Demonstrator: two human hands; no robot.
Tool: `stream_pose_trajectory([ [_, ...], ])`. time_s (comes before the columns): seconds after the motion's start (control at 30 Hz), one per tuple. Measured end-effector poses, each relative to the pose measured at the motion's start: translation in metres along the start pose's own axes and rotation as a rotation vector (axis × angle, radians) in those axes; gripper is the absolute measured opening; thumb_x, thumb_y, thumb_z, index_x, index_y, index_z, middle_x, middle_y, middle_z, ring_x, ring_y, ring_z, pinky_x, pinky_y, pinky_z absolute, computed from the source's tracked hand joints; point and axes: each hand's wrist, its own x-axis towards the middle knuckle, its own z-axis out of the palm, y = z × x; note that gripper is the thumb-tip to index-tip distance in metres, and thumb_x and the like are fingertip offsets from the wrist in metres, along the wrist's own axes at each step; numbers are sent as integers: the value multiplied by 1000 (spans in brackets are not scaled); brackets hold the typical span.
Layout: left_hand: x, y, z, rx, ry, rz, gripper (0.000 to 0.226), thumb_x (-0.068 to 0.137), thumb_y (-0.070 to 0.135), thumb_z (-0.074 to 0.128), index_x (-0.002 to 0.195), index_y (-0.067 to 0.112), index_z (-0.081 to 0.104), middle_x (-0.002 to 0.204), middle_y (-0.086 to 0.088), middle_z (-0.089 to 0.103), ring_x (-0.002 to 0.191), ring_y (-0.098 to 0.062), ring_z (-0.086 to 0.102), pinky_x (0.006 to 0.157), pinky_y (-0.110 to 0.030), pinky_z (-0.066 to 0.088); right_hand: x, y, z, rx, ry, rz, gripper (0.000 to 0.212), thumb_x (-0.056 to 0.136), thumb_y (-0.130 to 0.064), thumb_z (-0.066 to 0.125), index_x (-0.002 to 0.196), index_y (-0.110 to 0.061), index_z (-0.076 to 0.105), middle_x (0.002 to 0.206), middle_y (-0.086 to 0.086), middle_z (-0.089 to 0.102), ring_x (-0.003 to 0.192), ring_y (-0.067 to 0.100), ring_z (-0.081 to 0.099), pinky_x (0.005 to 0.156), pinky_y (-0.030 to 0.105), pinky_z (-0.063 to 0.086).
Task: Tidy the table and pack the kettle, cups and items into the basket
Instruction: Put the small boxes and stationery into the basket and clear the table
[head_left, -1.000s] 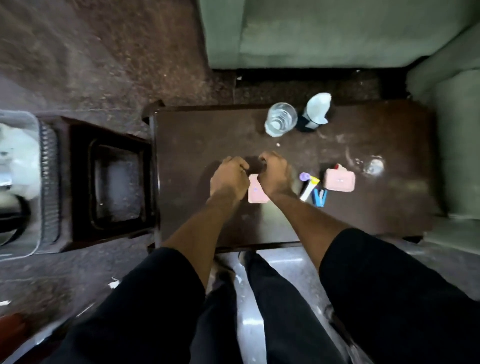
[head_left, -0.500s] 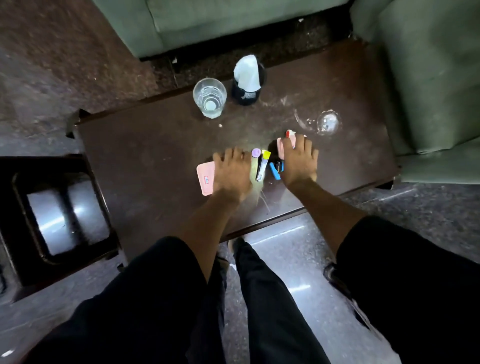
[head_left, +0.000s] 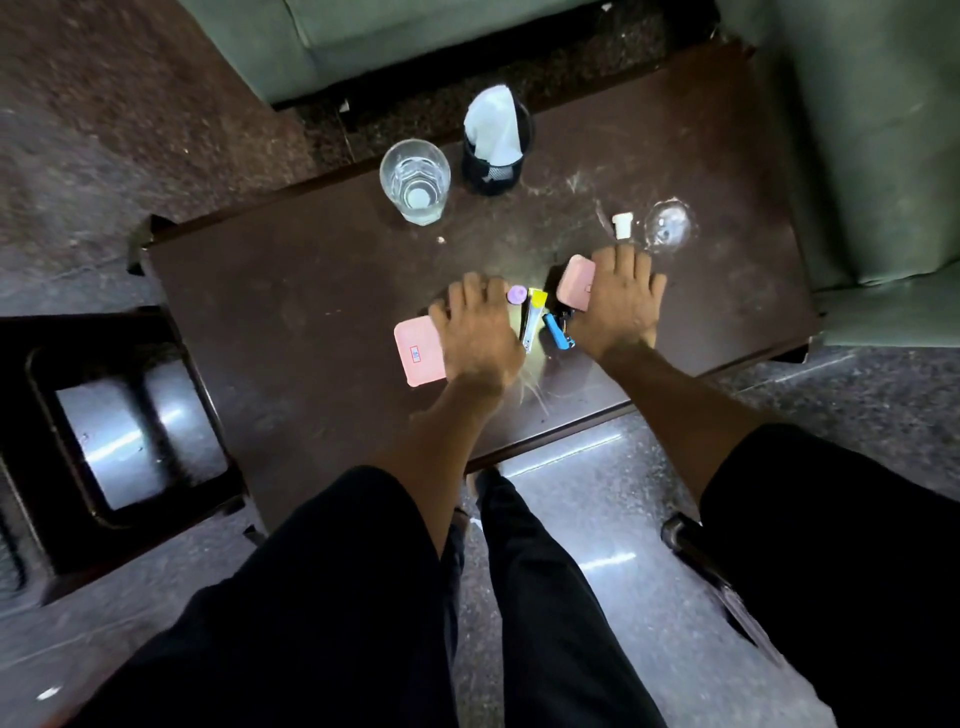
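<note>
On the dark wooden table (head_left: 291, 312), my left hand (head_left: 480, 332) lies flat over the right part of a pink flat case (head_left: 418, 351). My right hand (head_left: 621, 299) rests with straight fingers on a second pink case (head_left: 574, 283). Between the hands lie a purple cap (head_left: 516, 294), a yellow-topped nail clipper (head_left: 532, 319) and a blue clipper (head_left: 557, 331). A clear glass (head_left: 414, 181) and a black mesh holder (head_left: 496, 156) with white tissue stand at the far edge. A small white cap (head_left: 622, 225) and an upturned clear glass (head_left: 667, 227) sit beyond my right hand.
A dark side table (head_left: 119, 415) with a glossy inset top stands to the left. Green sofa cushions (head_left: 857, 130) border the table at the back and right. My dark-trousered legs fill the foreground over a speckled floor.
My hands moved apart from gripping one pink case together; the left now lies flat on it, the right went to the second case. The view swung right, the basket left view.
</note>
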Motion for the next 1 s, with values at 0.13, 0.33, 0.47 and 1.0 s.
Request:
stream_pose_trajectory([
  [0.13, -9, -20, 2, 110, -36, -268, 70, 75, 39, 77, 134, 19, 46, 140, -8, 44, 134, -31, 42, 105, -50, 37, -17, -18, -4, 163, 85, 98, 67, 56, -39, 69, 115, -14, 49, 108, 8, 61, 105, 32, 57, 89, 45, 40],
  [0.33, -10, -38, 7, -146, -221, -716, 110, 75, 56, 78, 159, 18, 18, 162, -14, 22, 147, -40, 28, 108, -61, 39, -36, -64, -12, 244, 136, -48, 65, 60, -45, 62, 115, -12, 51, 107, 9, 61, 103, 32, 57, 89, 44, 43],
  [0.47, -12, -52, 5, -404, -230, -785, 93, 78, 49, 81, 148, 21, 27, 141, -14, 40, 129, -38, 52, 97, -50, 51, -48, -92, -9, 289, 129, -135, 64, 65, -45, 68, 119, -13, 52, 110, 10, 61, 103, 32, 56, 88, 44, 45],
  [1.0, -81, -223, -96, -287, -11, -779, 81, 77, 40, 76, 144, 27, 32, 132, -11, 50, 121, -36, 59, 97, -48, 49, -101, -261, -37, 379, -55, -375, 63, 68, -31, 74, 124, -13, 52, 118, 12, 60, 110, 35, 57, 88, 43, 50],
])
